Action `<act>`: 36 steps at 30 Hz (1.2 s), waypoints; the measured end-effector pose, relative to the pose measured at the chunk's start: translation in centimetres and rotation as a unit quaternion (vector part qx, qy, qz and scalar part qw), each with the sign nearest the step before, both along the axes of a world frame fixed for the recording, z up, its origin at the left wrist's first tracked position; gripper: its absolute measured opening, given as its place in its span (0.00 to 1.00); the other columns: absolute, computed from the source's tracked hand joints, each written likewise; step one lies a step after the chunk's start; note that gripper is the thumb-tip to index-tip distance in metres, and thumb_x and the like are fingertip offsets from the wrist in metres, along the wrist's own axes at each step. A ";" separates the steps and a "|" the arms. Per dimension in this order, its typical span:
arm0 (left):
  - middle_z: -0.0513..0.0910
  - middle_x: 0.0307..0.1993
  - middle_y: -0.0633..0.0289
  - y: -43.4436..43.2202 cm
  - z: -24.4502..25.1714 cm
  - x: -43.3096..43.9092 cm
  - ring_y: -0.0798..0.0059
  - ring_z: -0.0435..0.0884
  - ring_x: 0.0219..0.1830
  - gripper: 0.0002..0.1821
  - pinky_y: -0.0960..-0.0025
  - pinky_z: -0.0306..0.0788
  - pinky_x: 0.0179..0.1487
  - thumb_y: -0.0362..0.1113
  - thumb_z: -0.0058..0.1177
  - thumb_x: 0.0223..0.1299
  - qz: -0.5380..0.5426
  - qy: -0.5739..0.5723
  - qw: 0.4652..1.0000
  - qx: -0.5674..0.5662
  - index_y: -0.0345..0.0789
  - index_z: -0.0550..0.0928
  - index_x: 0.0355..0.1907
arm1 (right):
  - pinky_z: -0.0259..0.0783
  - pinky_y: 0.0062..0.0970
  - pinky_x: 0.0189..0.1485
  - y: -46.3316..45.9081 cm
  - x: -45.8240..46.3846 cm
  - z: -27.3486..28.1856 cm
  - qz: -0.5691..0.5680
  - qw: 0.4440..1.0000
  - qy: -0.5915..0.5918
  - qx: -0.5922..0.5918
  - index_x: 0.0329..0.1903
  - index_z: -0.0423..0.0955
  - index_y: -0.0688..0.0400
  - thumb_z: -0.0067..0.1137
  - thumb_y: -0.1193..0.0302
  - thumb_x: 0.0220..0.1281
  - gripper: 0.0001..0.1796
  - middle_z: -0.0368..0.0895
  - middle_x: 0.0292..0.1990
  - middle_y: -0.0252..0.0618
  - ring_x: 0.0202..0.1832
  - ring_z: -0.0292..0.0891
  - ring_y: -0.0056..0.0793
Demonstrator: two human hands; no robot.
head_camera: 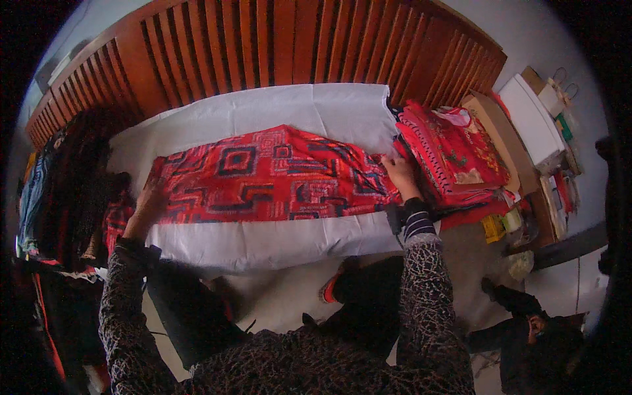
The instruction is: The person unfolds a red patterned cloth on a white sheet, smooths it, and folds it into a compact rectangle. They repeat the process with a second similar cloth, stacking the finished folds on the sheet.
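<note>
A red patterned cloth (266,177) with dark square and stepped shapes lies spread over a white sheet (247,244) in front of me. At the cloth's left end is my left hand (149,200), somewhat blurred, with its fingers at the edge. My right hand (401,175) pinches the right end, where the fabric bunches into creases. Right beside that hand rises a stack of folded red garments (454,148).
Dark clothes (81,182) are heaped at the left, beside blue denim (32,197). A slatted wooden headboard (291,42) stands behind the sheet. At the right are a cardboard box (498,133), a white box (531,118) and another person (535,340) in dark clothing.
</note>
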State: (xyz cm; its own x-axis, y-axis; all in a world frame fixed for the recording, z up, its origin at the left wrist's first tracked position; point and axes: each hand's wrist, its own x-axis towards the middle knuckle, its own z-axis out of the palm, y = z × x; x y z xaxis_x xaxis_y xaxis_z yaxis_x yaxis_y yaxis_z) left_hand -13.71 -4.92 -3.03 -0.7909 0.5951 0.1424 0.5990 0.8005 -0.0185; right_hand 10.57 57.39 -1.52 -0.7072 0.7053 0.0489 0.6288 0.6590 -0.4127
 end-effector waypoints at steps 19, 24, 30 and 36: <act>0.55 0.72 0.56 13.8 -4.6 0.6 0.57 0.51 0.73 0.38 0.37 0.44 0.69 0.59 0.46 0.62 0.066 -0.068 0.992 0.081 0.41 0.59 0.70 | 0.72 0.45 0.48 -0.4 -3.1 -2.1 -0.083 0.989 0.069 0.104 0.44 0.74 0.69 0.56 0.58 0.60 0.23 0.80 0.39 0.62 0.46 0.76 0.58; 0.56 0.71 0.55 14.2 -3.5 1.2 0.55 0.52 0.72 0.37 0.37 0.45 0.68 0.59 0.46 0.62 0.067 -0.083 0.991 0.081 0.44 0.60 0.70 | 0.72 0.48 0.48 -0.7 -3.5 -1.9 -0.044 0.994 0.030 0.096 0.46 0.73 0.69 0.53 0.55 0.62 0.26 0.79 0.39 0.65 0.46 0.76 0.59; 0.57 0.71 0.54 15.2 -2.5 3.9 0.52 0.53 0.72 0.38 0.36 0.46 0.67 0.57 0.51 0.60 0.027 -0.041 0.991 0.123 0.44 0.60 0.70 | 0.65 0.46 0.61 1.7 -2.3 -1.9 0.009 1.000 -0.011 -0.013 0.66 0.58 0.67 0.56 0.51 0.58 0.42 0.70 0.59 0.61 0.60 0.67 0.56; 0.61 0.68 0.52 14.3 -1.5 8.6 0.50 0.56 0.70 0.39 0.41 0.49 0.67 0.51 0.57 0.56 -0.118 -0.043 0.982 0.139 0.40 0.62 0.68 | 0.70 0.49 0.50 1.9 -0.7 -3.2 0.029 0.992 0.049 0.115 0.52 0.69 0.63 0.58 0.60 0.59 0.24 0.77 0.44 0.62 0.49 0.74 0.60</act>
